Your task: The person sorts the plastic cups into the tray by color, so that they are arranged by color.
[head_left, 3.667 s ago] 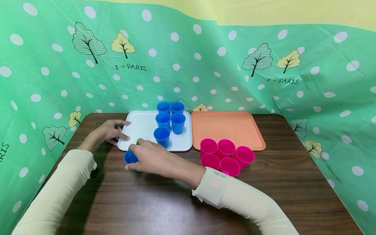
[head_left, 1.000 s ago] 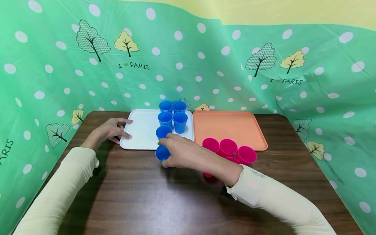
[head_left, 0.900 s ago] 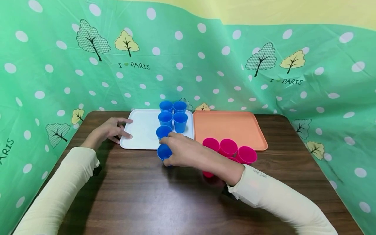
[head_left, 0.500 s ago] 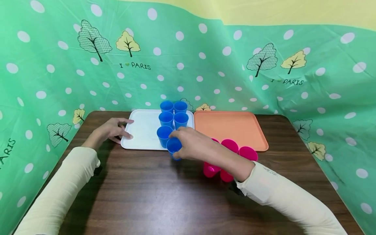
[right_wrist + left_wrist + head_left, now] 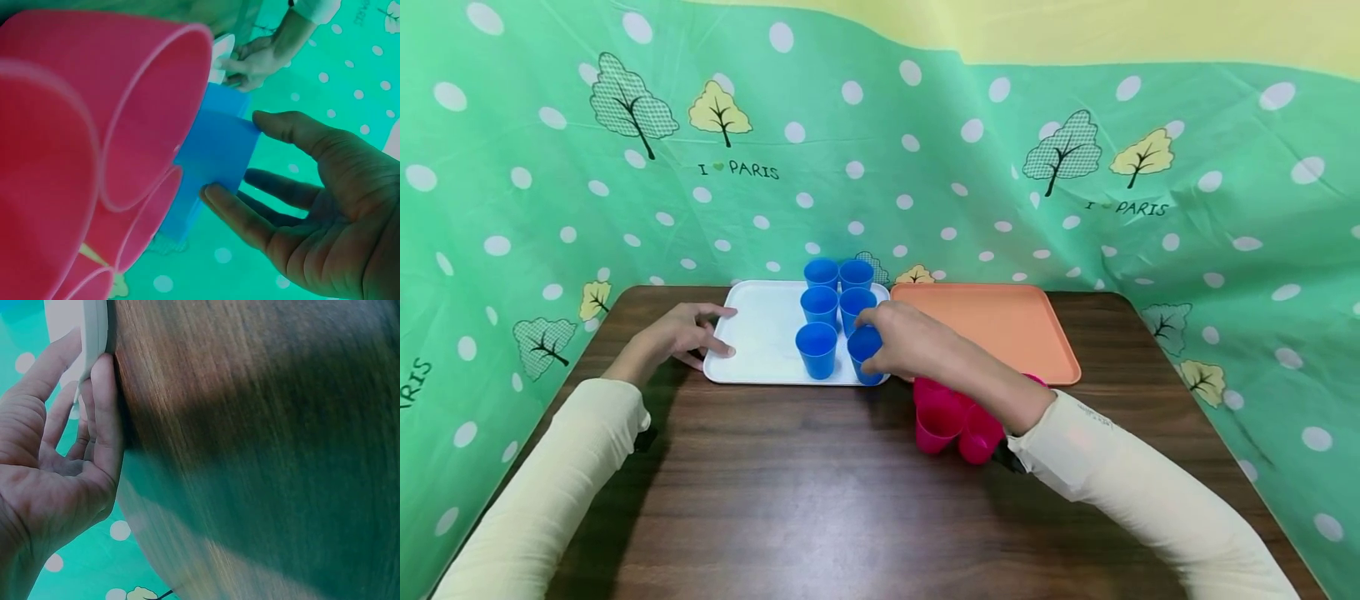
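Observation:
My right hand (image 5: 917,337) pinches a blue cup (image 5: 861,354) by its rim, thumb on the near side, at the front right of the white tray (image 5: 752,333). The cup stands upright beside another blue cup (image 5: 817,350). Behind these, several more blue cups (image 5: 820,304) stand in two columns on the tray. In the right wrist view, thumb and fingertips hold the blue cup (image 5: 222,134), partly hidden behind pink cups. My left hand (image 5: 677,337) holds the tray's left edge; in the left wrist view its fingers lie on both sides of the tray rim (image 5: 94,328).
An orange tray (image 5: 992,321) adjoins the white one on the right. Several pink cups (image 5: 938,425) cluster on the wooden table (image 5: 760,500) in front of it, partly covered by my right forearm. A green polka-dot cloth (image 5: 880,150) hangs behind the table.
My right hand has carried the blue cup from the table in front of the white tray, rightward and back, to the tray's front right. The left hand has stayed at the tray edge.

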Action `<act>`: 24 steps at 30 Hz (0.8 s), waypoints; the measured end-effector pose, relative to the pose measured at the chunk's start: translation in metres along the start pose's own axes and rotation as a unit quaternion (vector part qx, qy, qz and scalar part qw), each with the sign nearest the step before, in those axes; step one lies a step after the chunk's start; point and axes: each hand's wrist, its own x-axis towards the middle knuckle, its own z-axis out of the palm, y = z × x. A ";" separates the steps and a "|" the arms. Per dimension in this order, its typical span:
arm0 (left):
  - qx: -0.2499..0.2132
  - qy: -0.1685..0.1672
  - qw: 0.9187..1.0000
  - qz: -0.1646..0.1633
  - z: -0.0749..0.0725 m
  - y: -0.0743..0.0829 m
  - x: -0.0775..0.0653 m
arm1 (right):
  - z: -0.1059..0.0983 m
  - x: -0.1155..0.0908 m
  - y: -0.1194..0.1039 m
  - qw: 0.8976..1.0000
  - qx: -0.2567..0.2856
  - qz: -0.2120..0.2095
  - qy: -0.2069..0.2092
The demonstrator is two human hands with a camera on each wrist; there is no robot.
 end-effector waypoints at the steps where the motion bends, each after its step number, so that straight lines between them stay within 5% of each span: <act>1: 0.001 0.000 1.000 -0.001 0.000 0.000 0.000 | 0.000 0.002 0.001 1.000 0.000 0.004 -0.002; 24: 0.005 0.000 1.000 0.009 0.002 0.000 -0.004 | 0.011 0.026 0.007 1.000 0.012 0.007 0.004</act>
